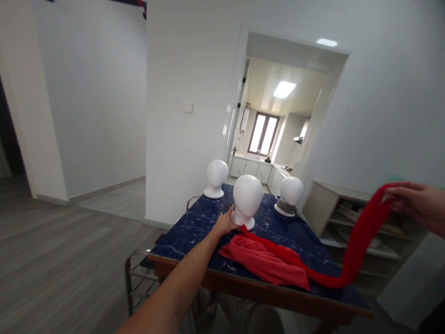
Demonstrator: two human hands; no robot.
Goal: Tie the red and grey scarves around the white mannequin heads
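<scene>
Red scarf [278, 264] pinched in right hand [417, 204]; left hand [225, 223] apparently grips the mannequin head [247, 199].

a home: kitchen [269, 139] beyond the doorway.

White walls [97, 93]; grey wood-plank floor [52, 250]. Open doorway leads to a kitchen: window [263, 133], lit ceiling panel [284, 89], white cabinets [252, 168]. Pale shelf unit [339, 208] against right wall. Wall switch [188, 107].

Three mannequin heads [247, 201] stand on the surface [194, 227]; a scarf [267, 262] lies before the middle one; a shelf unit [333, 208] sits right.
</scene>
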